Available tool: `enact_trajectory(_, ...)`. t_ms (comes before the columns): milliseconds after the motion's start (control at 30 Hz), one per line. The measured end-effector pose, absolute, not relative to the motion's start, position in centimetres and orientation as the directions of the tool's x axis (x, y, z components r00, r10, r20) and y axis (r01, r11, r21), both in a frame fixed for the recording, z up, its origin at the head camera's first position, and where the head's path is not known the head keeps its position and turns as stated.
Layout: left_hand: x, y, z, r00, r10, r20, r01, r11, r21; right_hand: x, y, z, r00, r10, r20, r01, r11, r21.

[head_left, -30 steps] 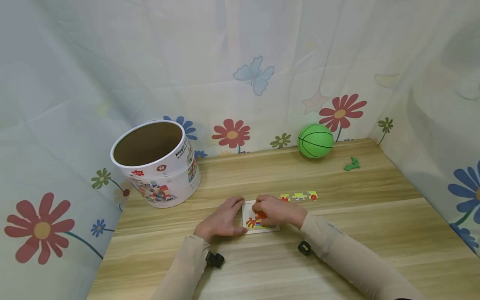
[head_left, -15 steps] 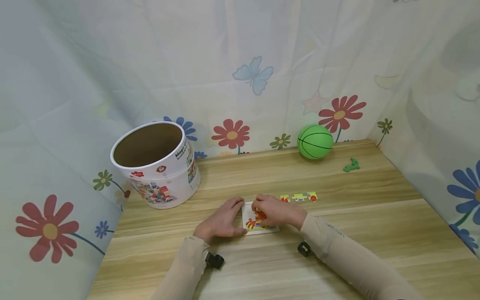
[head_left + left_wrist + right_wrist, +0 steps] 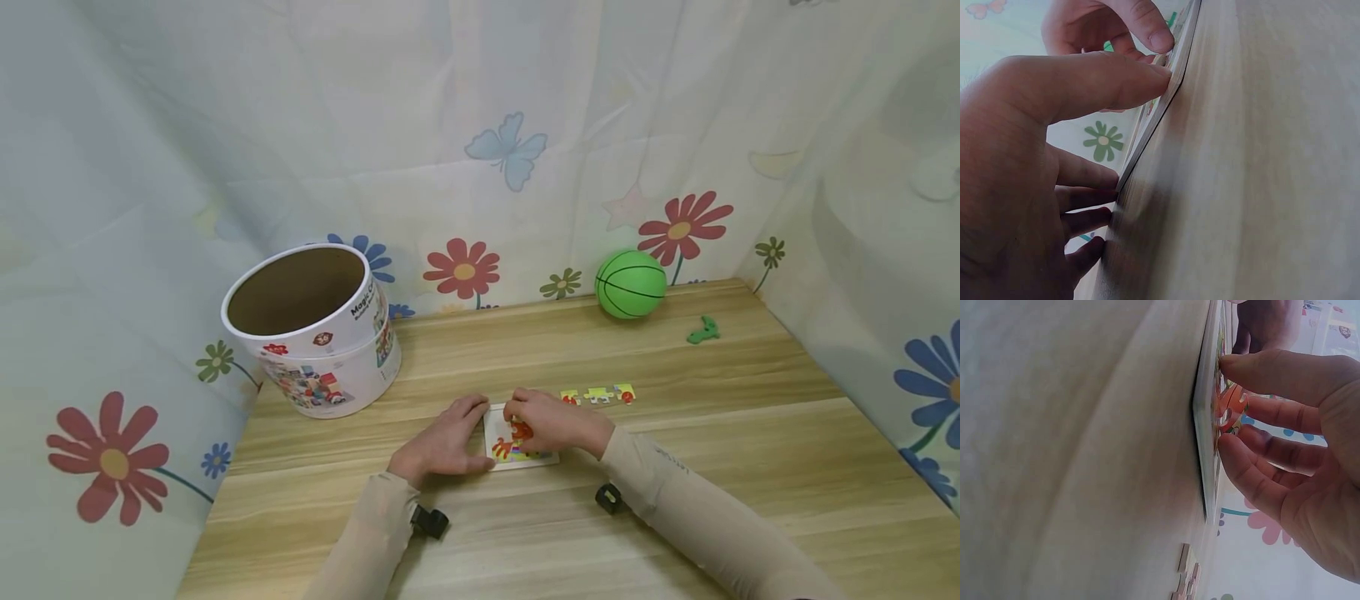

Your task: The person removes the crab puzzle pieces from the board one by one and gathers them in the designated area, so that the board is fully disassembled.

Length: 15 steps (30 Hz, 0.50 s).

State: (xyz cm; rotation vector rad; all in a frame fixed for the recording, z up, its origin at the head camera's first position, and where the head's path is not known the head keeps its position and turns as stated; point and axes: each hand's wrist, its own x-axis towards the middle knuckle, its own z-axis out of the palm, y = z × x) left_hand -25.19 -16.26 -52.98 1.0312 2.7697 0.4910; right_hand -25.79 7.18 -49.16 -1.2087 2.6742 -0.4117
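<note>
A small white puzzle board (image 3: 495,423) lies flat on the wooden table, with red, orange and yellow pieces in its lower part. My left hand (image 3: 441,442) rests along its left side. The left thumb touches the near rim, and the fairly straight fingers touch the edge farther back. Above the board, my right hand (image 3: 561,422) pinches an orange puzzle piece (image 3: 1235,405), which stands tilted against the board's surface in the right wrist view. The right fingers hide part of the board in the head view. Several loose puzzle pieces (image 3: 598,394) lie in a row just beyond the right hand.
A large white printed bucket (image 3: 330,379) stands open-topped at the back left. Toward the back right sit a green ball (image 3: 631,284) and a small green toy-like object (image 3: 703,330). A flower-patterned curtain (image 3: 525,217) borders the table (image 3: 750,433).
Both hands and the board stay almost in place. The right fingers keep their pinch on the orange puzzle piece. The curtain at the left has shifted slightly.
</note>
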Motion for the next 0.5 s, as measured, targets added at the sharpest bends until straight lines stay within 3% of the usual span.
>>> enact_trajectory(500, -25.07, -16.23, -52.88, -0.756, 0.654, -0.028, 0.605, 0.715, 0.351, -25.78, 7.25, -48.61, -0.655, -0.753, -0.057, -0.686, 0.625, -0.373)
